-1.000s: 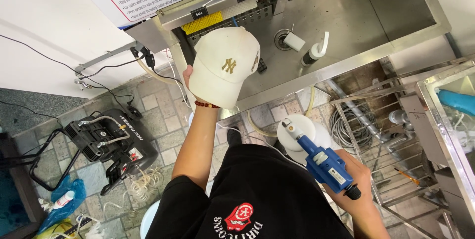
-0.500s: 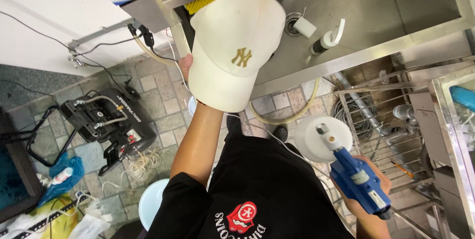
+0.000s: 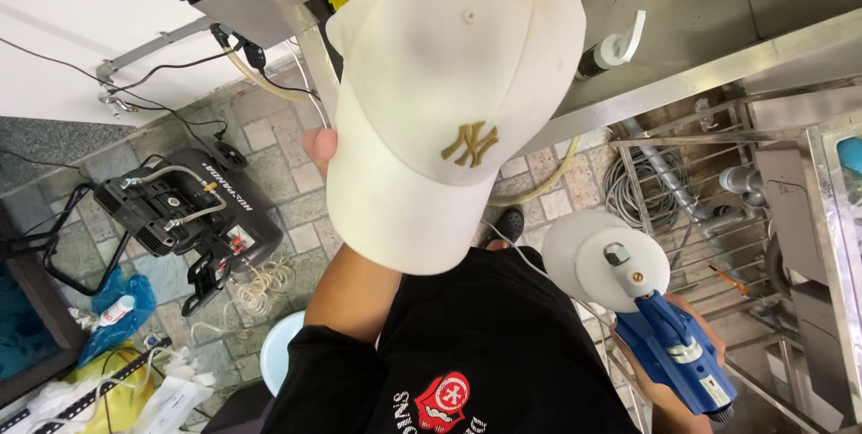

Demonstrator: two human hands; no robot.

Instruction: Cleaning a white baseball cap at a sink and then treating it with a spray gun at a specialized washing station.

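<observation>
My left hand holds a white baseball cap with a gold embroidered emblem. It is raised close to the camera, only the thumb shows at the cap's left edge, and the other fingers are hidden behind it. My right hand grips a blue spray gun low at the right, mostly hidden behind the gun body. A round white cup sits on top of the gun. My black shirt fills the bottom middle.
A stainless steel work table with a white pump bottle lies beyond the cap. A black air compressor with hoses stands on the tiled floor at left. Wire racking and coiled cable are at right, and a pale blue stool is below.
The cap has come up toward the camera and now covers much of the table. The spray gun has stayed low on the right, shifting slightly.
</observation>
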